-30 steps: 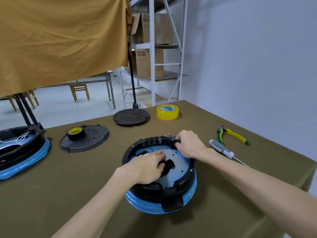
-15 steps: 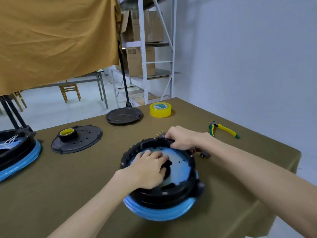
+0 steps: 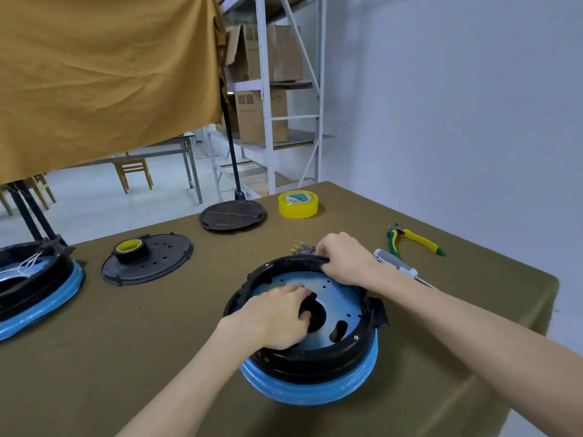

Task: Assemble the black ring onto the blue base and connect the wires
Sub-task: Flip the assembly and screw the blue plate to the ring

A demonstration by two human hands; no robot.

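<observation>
1. Scanning from the far left, I see a second unit (image 3: 34,288), black over blue, with white wires inside, cut off by the frame edge.
2. Next right, a black disc (image 3: 151,263) lies flat on the table (image 3: 126,357), a small tape roll (image 3: 129,247) on it; a second dark disc (image 3: 233,215) sits farther back.
3. Centre: the ring (image 3: 315,351) sits on the base (image 3: 315,394), near the table's front.
4. My left hand (image 3: 271,320) rests inside the ring, fingers curled into the centre hole of the inner plate.
5. My right hand (image 3: 344,258) grips the ring's far rim, fingers curled over it; the wires (image 3: 301,247) poke out just beyond.
6. Behind, yellow tape (image 3: 298,204).
7. Right: a screwdriver (image 3: 397,266) partly under my forearm, pliers (image 3: 416,239) beyond.
</observation>
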